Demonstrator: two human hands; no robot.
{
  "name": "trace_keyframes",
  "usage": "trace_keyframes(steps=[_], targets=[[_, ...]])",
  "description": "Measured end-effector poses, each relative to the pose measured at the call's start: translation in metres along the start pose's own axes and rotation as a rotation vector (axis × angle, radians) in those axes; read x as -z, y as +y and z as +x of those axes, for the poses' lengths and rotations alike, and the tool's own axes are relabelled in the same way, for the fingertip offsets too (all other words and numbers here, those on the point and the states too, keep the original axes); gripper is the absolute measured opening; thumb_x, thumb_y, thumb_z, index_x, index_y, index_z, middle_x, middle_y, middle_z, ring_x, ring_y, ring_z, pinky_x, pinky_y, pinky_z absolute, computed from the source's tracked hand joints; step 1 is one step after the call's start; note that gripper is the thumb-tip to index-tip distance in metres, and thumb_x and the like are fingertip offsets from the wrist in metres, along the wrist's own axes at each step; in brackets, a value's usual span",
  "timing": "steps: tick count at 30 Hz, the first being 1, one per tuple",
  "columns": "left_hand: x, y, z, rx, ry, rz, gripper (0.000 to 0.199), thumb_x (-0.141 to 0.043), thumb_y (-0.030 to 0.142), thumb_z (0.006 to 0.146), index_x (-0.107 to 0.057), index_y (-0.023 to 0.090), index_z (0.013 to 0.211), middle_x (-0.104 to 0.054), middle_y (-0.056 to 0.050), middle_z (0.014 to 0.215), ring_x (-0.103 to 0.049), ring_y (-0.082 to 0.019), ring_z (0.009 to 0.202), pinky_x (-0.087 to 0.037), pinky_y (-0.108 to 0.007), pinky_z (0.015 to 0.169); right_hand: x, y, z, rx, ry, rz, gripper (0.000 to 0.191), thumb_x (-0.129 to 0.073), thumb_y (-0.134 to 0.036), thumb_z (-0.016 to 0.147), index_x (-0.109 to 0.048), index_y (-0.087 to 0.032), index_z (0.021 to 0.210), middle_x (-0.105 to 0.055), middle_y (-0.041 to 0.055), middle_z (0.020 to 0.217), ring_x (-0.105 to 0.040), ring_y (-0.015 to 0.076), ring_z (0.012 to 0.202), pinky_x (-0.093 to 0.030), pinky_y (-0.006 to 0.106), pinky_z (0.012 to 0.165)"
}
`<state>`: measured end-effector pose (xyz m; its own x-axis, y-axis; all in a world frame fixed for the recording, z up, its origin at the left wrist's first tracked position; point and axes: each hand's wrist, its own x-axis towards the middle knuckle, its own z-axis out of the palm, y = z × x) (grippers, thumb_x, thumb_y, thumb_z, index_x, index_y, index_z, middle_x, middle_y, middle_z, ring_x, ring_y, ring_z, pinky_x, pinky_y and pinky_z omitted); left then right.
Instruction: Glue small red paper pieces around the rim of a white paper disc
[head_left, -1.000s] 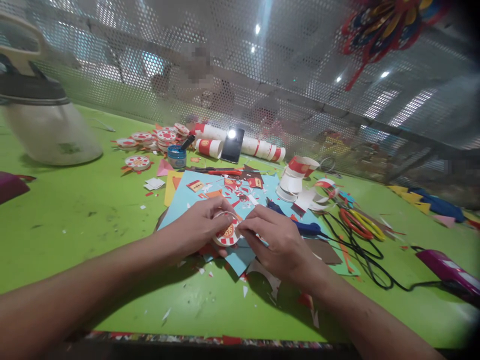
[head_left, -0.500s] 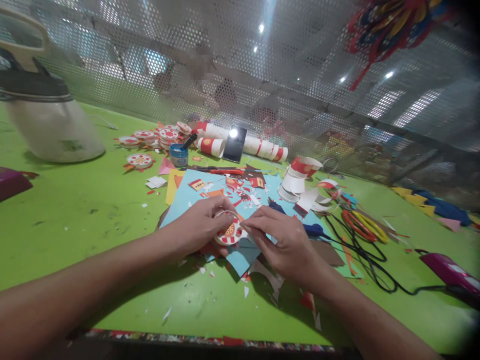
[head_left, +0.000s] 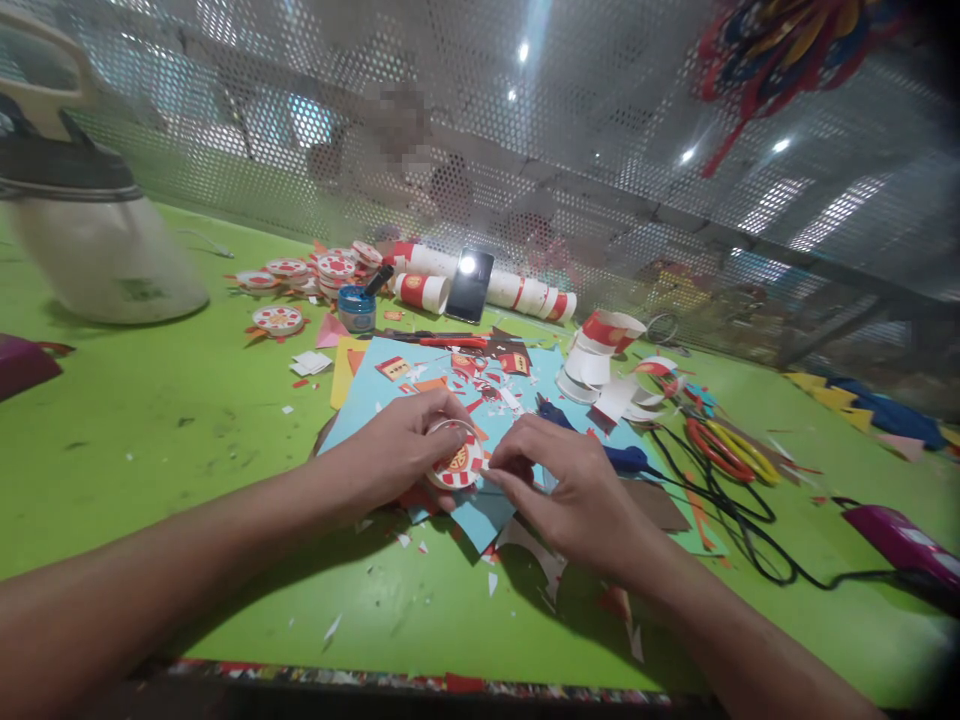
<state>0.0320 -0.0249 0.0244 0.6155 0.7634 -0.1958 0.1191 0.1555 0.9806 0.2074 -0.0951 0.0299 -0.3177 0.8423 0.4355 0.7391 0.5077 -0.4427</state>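
A round white paper disc [head_left: 459, 462] with red patches around its rim and a gold emblem in the centre sits in my left hand [head_left: 409, 440]. My left thumb lies over the disc's top and the other fingers support it from behind and below. My right hand [head_left: 559, 485] is at the disc's right edge, thumb and forefinger tips close together in a pinch. Whatever is between those tips is too small to make out. Beneath both hands are light blue paper sheets [head_left: 360, 400] strewn with red and white scraps.
Behind my right hand lies a blue glue gun [head_left: 626, 459], its black cord running right. Cut paper cups [head_left: 589, 365], a phone [head_left: 470, 288], a blue-labelled jar [head_left: 357, 310] and a pile of finished discs [head_left: 335, 266] stand farther back. A large kettle-like jug [head_left: 105, 250] is at left.
My right hand's fingers have shifted slightly, the forefinger curling back and a gap widening behind the thumb. My left hand and the disc stay nearly still.
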Motion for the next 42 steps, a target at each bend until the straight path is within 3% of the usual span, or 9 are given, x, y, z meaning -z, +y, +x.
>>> trace_keyframes(steps=[16, 24, 35, 42], targets=[[0.002, -0.004, 0.003, -0.049, -0.042, 0.137, 0.015, -0.058, 0.033, 0.085, -0.055, 0.019, 0.083, -0.042, 0.006, 0.061, -0.049, -0.009, 0.05, -0.057, -0.026, 0.047, 0.0, 0.0, 0.0, -0.089, -0.075, -0.04, 0.012, -0.064, -0.01, 0.086, -0.073, -0.013, 0.08, -0.069, 0.0066, 0.075, -0.062, 0.0165, 0.069, -0.047, 0.03, 0.064], [0.004, -0.008, 0.006, -0.051, -0.094, 0.15, 0.018, -0.057, 0.036, 0.085, -0.055, 0.017, 0.088, -0.049, 0.004, 0.066, -0.052, -0.011, 0.055, -0.058, -0.027, 0.048, 0.001, -0.001, 0.001, -0.095, -0.113, -0.092, 0.012, -0.067, -0.006, 0.083, -0.074, -0.01, 0.075, -0.068, 0.0055, 0.069, -0.059, 0.0138, 0.063, -0.042, 0.026, 0.06], [0.003, -0.007, 0.004, -0.015, -0.119, 0.187, 0.02, -0.056, 0.038, 0.087, -0.054, 0.018, 0.091, -0.058, -0.001, 0.075, -0.057, -0.014, 0.064, -0.057, -0.027, 0.05, 0.001, -0.006, 0.008, -0.286, -0.208, -0.09, 0.012, -0.067, -0.007, 0.081, -0.077, -0.012, 0.077, -0.07, 0.0047, 0.07, -0.057, 0.0113, 0.061, -0.04, 0.024, 0.059], [0.005, -0.008, 0.005, -0.029, -0.154, 0.201, 0.02, -0.055, 0.038, 0.088, -0.054, 0.018, 0.09, -0.056, 0.001, 0.069, -0.054, -0.011, 0.055, -0.052, -0.023, 0.047, 0.004, -0.003, 0.016, -0.293, -0.323, -0.131, 0.017, -0.062, -0.01, 0.083, -0.077, -0.013, 0.076, -0.072, 0.0054, 0.069, -0.055, 0.0108, 0.06, -0.037, 0.024, 0.057]])
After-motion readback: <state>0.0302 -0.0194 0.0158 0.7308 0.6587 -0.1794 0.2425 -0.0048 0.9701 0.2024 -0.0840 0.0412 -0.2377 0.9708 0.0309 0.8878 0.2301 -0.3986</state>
